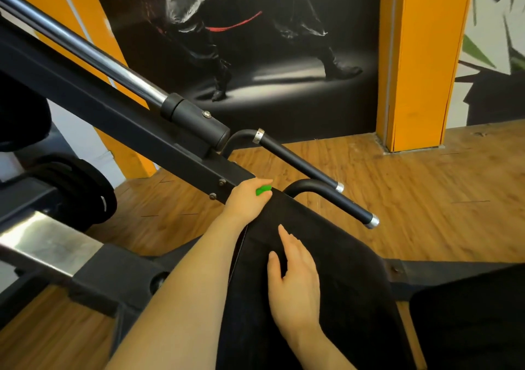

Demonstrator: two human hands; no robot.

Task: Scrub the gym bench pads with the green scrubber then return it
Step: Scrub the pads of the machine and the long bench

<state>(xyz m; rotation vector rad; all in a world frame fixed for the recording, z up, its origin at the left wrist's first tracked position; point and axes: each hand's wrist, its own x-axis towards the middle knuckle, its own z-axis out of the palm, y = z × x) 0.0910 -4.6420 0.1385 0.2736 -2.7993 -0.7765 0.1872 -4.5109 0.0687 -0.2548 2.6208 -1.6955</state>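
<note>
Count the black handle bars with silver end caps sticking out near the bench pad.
2. The upper black handle bar runs from the frame toward the wooden floor; the lower black handle bar curves out beside the black bench pad. Others may be out of view.

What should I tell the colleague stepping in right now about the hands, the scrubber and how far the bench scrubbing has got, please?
Left hand: holds the green scrubber at the far top edge of the black bench pad.
Right hand: open, fingers flat on the pad, steadying it.
Done: cannot tell how much pad is already scrubbed.
Left: finish scrubbing the pads, then return the scrubber; its place is not in view.
</note>
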